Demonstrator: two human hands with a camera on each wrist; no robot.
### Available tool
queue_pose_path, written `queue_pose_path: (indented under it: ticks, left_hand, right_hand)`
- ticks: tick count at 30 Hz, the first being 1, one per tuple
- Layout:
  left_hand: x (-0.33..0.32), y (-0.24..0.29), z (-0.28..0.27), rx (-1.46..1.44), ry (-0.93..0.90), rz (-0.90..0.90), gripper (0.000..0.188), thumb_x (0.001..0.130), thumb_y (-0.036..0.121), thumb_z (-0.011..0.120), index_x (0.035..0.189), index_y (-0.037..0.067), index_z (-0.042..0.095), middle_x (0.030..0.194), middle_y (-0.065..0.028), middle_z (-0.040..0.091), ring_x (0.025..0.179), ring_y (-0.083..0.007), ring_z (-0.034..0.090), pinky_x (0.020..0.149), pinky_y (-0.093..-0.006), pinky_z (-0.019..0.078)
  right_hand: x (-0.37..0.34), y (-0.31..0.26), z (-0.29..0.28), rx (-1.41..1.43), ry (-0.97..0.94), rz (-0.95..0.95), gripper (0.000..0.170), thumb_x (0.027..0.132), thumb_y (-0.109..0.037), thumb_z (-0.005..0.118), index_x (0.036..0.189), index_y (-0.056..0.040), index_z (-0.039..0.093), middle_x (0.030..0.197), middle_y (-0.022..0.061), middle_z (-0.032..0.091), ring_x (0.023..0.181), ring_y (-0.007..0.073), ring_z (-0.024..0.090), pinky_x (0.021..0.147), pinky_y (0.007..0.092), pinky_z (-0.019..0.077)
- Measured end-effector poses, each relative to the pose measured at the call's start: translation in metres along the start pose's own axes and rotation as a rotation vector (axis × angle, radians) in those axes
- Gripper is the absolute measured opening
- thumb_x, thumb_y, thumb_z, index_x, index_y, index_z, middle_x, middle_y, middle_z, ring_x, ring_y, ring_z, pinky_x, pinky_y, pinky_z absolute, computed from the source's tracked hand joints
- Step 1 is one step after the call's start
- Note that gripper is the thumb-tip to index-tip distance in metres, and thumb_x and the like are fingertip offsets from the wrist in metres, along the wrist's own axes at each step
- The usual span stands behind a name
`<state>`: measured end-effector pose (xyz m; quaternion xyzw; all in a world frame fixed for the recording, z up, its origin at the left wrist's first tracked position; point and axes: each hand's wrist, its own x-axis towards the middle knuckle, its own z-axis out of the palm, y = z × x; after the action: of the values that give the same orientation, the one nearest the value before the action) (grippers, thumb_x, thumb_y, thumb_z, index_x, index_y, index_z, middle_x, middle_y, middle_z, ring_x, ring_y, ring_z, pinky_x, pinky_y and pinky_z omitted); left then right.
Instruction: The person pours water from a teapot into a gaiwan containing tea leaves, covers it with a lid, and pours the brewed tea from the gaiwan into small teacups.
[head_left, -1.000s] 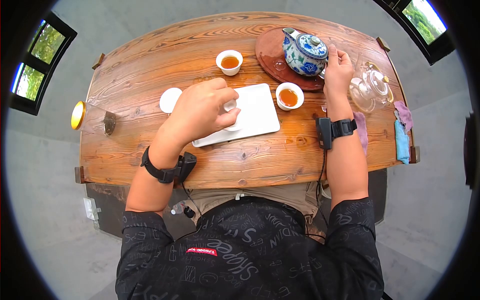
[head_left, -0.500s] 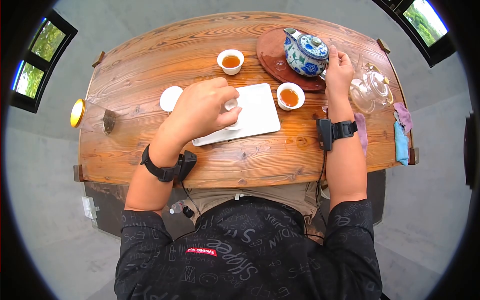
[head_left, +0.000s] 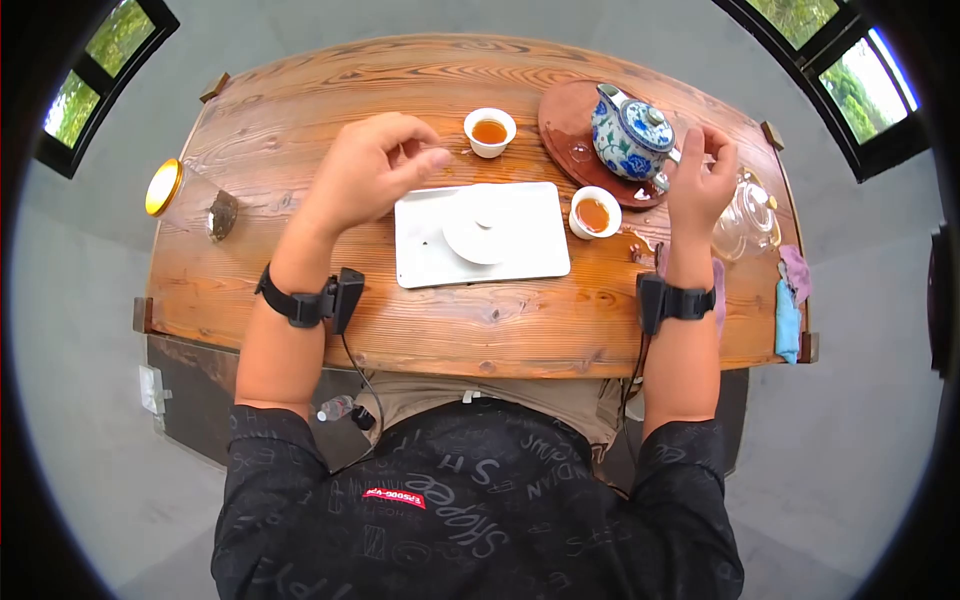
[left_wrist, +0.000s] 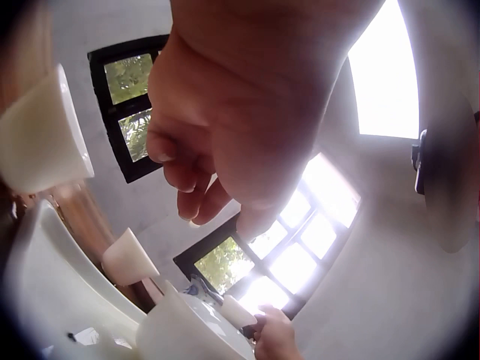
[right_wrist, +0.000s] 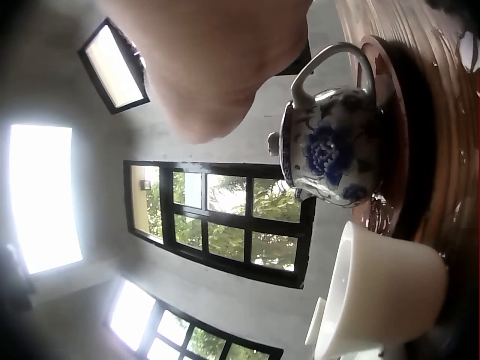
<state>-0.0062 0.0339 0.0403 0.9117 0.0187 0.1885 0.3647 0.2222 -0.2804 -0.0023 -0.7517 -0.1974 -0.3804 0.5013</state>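
The left hand (head_left: 368, 168) and right hand (head_left: 703, 188), loosely bent, held nothing; the far-right blue-and-white teapot (head_left: 628, 145) seemed weighty, slick and fragile, best gripped by its handle (right_wrist: 301, 88).

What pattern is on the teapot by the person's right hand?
Blue flowers on the teapot, clearest in the head view.

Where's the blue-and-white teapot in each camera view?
Head: teapot upper right, on the round board.
Left wrist: near the bottom, left of centre, small, partly hidden.
Right wrist: upper half, right of centre, turned sideways.
Shared landmark: the right hand.
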Motion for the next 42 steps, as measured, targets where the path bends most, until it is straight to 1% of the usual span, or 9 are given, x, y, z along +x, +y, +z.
queue_pose_path:
  ticks: [1, 2, 4, 6, 8, 14, 16, 24, 42]
  left_hand:
    - [0.000, -0.012, -0.004, -0.040, 0.023, 0.004, 0.020, 0.096, 0.021, 0.076, 0.102, 0.002, 0.074, 0.083, 0.0010, 0.066, 0.070, -0.0066, 0.052, 0.063, -0.0250, 0.0442]
    - [0.000, -0.025, -0.006, -0.043, 0.037, 0.000, 0.020, 0.096, 0.021, 0.076, 0.102, 0.002, 0.074, 0.083, 0.0010, 0.066, 0.070, -0.0066, 0.052, 0.063, -0.0250, 0.0442]
    - [0.000, -0.048, -0.010, -0.243, 0.120, -0.079, 0.021, 0.099, 0.022, 0.074, 0.102, 0.001, 0.073, 0.084, 0.0029, 0.066, 0.072, -0.0052, 0.052, 0.066, -0.0237, 0.0437]
    - [0.000, -0.059, -0.015, -0.290, 0.185, -0.082, 0.024, 0.100, 0.024, 0.074, 0.097, 0.001, 0.074, 0.077, 0.0049, 0.062, 0.069, -0.0047, 0.050, 0.062, -0.0249, 0.0434]
    - [-0.002, -0.079, -0.017, -0.299, 0.277, -0.134, 0.023, 0.101, 0.024, 0.073, 0.095, 0.001, 0.073, 0.075, 0.0065, 0.059, 0.068, -0.0040, 0.047, 0.061, -0.0238, 0.0402]
    - [-0.005, -0.114, -0.016, -0.388, 0.398, -0.226, 0.029, 0.104, 0.026, 0.069, 0.089, 0.002, 0.069, 0.075, 0.0071, 0.056, 0.068, -0.0035, 0.043, 0.060, -0.0227, 0.0360]
    - [-0.007, -0.117, -0.015, -0.431, 0.417, -0.261, 0.030, 0.104, 0.027, 0.068, 0.088, 0.002, 0.068, 0.075, 0.0070, 0.057, 0.068, -0.0034, 0.043, 0.060, -0.0228, 0.0357]
    - [-0.005, -0.124, -0.007, -0.447, 0.339, -0.298, 0.027, 0.105, 0.030, 0.067, 0.097, 0.005, 0.072, 0.078, 0.0064, 0.057, 0.069, -0.0018, 0.043, 0.062, -0.0198, 0.0357]
    - [-0.005, -0.125, 0.001, -0.432, 0.415, -0.194, 0.031, 0.103, 0.029, 0.071, 0.091, 0.000, 0.071, 0.071, 0.0074, 0.056, 0.065, -0.0034, 0.044, 0.056, -0.0239, 0.0370]
  right_hand:
    - [-0.003, -0.023, -0.003, 0.101, -0.089, -0.046, 0.022, 0.099, -0.022, 0.073, 0.105, -0.0013, 0.069, 0.093, 0.0053, 0.068, 0.087, 0.0161, 0.064, 0.073, 0.0292, 0.0523]
    - [-0.007, -0.043, -0.005, 0.201, -0.178, -0.089, 0.020, 0.095, -0.019, 0.076, 0.102, -0.0012, 0.070, 0.093, 0.0081, 0.070, 0.086, 0.0215, 0.067, 0.080, 0.0343, 0.0534]
    - [-0.016, -0.071, -0.007, 0.243, -0.484, -0.171, 0.018, 0.091, -0.013, 0.079, 0.102, -0.0019, 0.070, 0.091, 0.0077, 0.069, 0.085, 0.0216, 0.067, 0.079, 0.0335, 0.0536]
    - [-0.031, -0.100, -0.006, 0.277, -0.788, -0.118, 0.025, 0.087, -0.017, 0.083, 0.103, -0.0030, 0.071, 0.092, 0.0090, 0.069, 0.084, 0.0251, 0.067, 0.079, 0.0361, 0.0536]
    - [-0.042, -0.120, -0.001, 0.193, -0.917, -0.335, 0.031, 0.083, -0.021, 0.086, 0.106, -0.0048, 0.071, 0.095, 0.0111, 0.069, 0.088, 0.0298, 0.066, 0.080, 0.0396, 0.0531]
    - [-0.060, -0.140, 0.011, 0.150, -1.070, -0.407, 0.038, 0.082, -0.026, 0.086, 0.111, -0.0070, 0.071, 0.096, 0.0116, 0.066, 0.094, 0.0330, 0.065, 0.079, 0.0429, 0.0522]
    - [-0.064, -0.141, 0.014, 0.133, -1.096, -0.410, 0.035, 0.081, -0.024, 0.086, 0.109, -0.0076, 0.072, 0.093, 0.0109, 0.065, 0.090, 0.0323, 0.065, 0.078, 0.0428, 0.0525]
    - [-0.082, -0.130, 0.022, 0.194, -0.874, -0.435, 0.024, 0.076, -0.012, 0.085, 0.099, -0.0083, 0.079, 0.091, 0.0083, 0.069, 0.081, 0.0268, 0.067, 0.071, 0.0370, 0.0533]
    - [-0.086, -0.133, 0.021, 0.158, -0.888, -0.336, 0.024, 0.075, -0.012, 0.087, 0.098, -0.0081, 0.079, 0.090, 0.0077, 0.071, 0.083, 0.0265, 0.068, 0.072, 0.0364, 0.0533]
